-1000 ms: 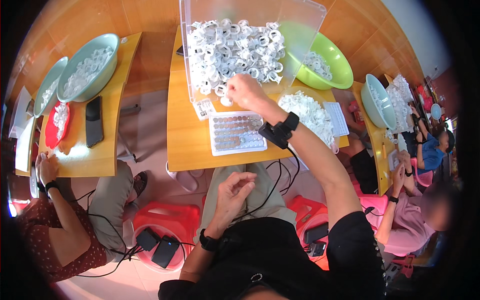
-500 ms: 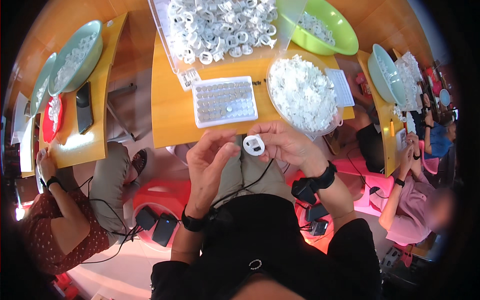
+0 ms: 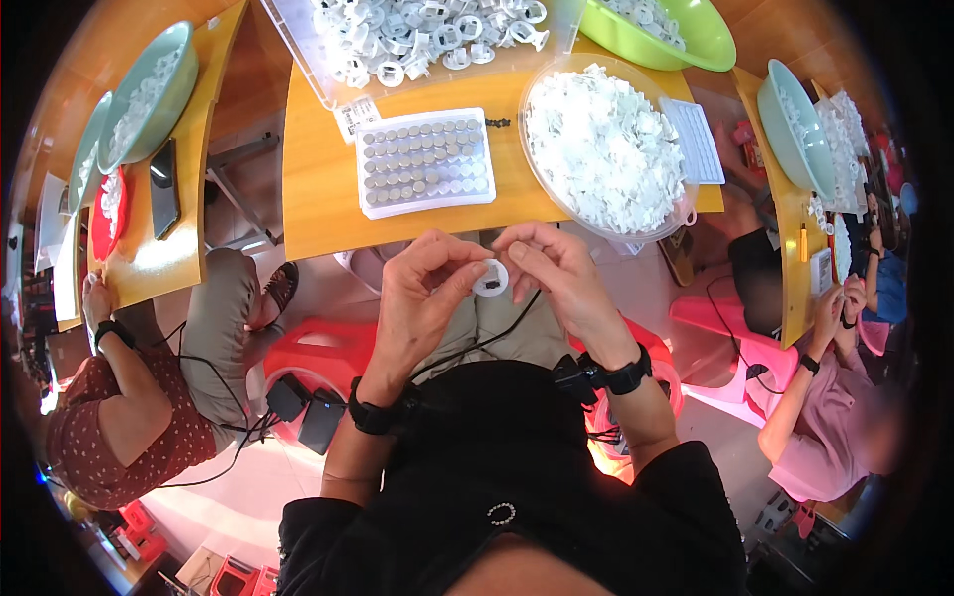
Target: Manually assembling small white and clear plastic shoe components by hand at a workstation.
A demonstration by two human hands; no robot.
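Note:
My left hand (image 3: 422, 293) pinches a small white round plastic piece (image 3: 490, 278) between thumb and fingertips. A dark rectangular spot shows on the piece's face. Close by its right edge is my right hand (image 3: 556, 273), its fingers bent and apart; I see nothing held in them, and whether they touch the piece is unclear. Both hands are in front of the table's near edge, above my lap. Beyond them on the table lies a white tray (image 3: 429, 204) with rows of silver button cells, some slots bare. To its right stands a clear round tub (image 3: 527, 129) heaped with small white plastic pieces.
A clear bin (image 3: 298, 55) of white ring-shaped parts stands at the back, beside a green basin (image 3: 711, 45). Another white tray (image 3: 693, 139) lies right of the tub. Co-workers sit on both sides. Cables hang by the red stool (image 3: 323, 348) and my wrists.
The white round piece has passed from my right hand to my left. My right hand has let go and its fingers have opened beside it. The whole view has shifted slightly.

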